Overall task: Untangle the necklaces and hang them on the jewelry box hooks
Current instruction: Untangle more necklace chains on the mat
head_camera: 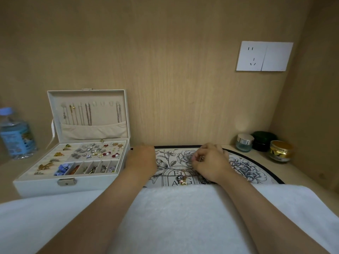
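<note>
Pinching the tangled necklaces (183, 177), your right hand (211, 163) is holding them over the mat (247, 169); your left hand (142, 158), its grip hidden, is sitting nearer the box (69, 186), whose free hooks (102, 103) are lying up and left

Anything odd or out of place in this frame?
Only the necklaces: their chains lie crossed and tangled on the floral mat, with the pendants bunched near its front edge. The right hand pinches one chain. Several hooks in the lid of the jewelry box hang bare. Nothing looks spilled or damaged.
</note>
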Demonstrator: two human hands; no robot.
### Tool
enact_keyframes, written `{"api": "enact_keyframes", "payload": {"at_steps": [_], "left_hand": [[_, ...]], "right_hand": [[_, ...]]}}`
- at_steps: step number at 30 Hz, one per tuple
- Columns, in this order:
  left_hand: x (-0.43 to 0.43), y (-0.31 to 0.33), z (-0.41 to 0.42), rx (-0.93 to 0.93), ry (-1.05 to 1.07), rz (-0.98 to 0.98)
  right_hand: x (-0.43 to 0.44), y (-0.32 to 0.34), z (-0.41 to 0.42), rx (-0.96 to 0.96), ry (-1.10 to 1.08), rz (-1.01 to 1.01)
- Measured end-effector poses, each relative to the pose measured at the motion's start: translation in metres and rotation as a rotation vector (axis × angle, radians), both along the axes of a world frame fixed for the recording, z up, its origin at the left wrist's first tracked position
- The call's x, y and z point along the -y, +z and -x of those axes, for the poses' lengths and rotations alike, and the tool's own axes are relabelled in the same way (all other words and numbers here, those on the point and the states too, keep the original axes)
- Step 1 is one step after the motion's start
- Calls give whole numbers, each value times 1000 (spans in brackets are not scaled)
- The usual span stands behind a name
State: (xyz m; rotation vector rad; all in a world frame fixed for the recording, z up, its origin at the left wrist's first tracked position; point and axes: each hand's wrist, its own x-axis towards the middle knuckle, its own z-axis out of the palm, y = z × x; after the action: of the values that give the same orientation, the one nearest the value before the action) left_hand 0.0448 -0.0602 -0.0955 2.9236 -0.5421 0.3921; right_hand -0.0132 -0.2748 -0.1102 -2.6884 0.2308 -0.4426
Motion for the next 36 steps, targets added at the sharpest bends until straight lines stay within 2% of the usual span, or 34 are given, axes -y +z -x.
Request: {"api": "enact_keyframes", "payload": {"at_steps": [2,5,9,11,13,15,17,20,22,25,29,32,34,36], "left_hand": [[6,-6,-7,12,-166,70],[16,-11,-5,-64,-435,139],[18,-22,-6,-93,-472,209],[19,-23,-3,-110,-434,306],[23,-20,3,-230,-374,553],[26,-14,10,-319,-331,715],[25,-7,14,-302,-336,692],[16,2,15,-157,-341,525],[9,8,16,-106,-343,453],[3,13,13,-62,-353,402],[-2,14,7,-63,-306,402],[-1,14,4,-75,-292,471],[-2,16,4,-74,-257,593],[-4,17,0,-66,-174,715]], "right_hand": [[-3,3,1,19,98,59],[-5,4,-2,-42,200,95],[-3,0,-5,-54,239,89],[-6,1,-2,-18,244,-111],[-12,3,-1,21,221,-335],[-15,5,-2,41,212,-499],[-18,9,-2,65,241,-659],[-17,15,3,92,276,-811],[-13,17,5,69,287,-772],[-7,13,6,43,223,-597],[-3,12,6,153,-11,-317],[1,8,5,89,-85,-146],[4,6,5,8,-85,-158],[11,3,4,-32,-65,-254]]}}
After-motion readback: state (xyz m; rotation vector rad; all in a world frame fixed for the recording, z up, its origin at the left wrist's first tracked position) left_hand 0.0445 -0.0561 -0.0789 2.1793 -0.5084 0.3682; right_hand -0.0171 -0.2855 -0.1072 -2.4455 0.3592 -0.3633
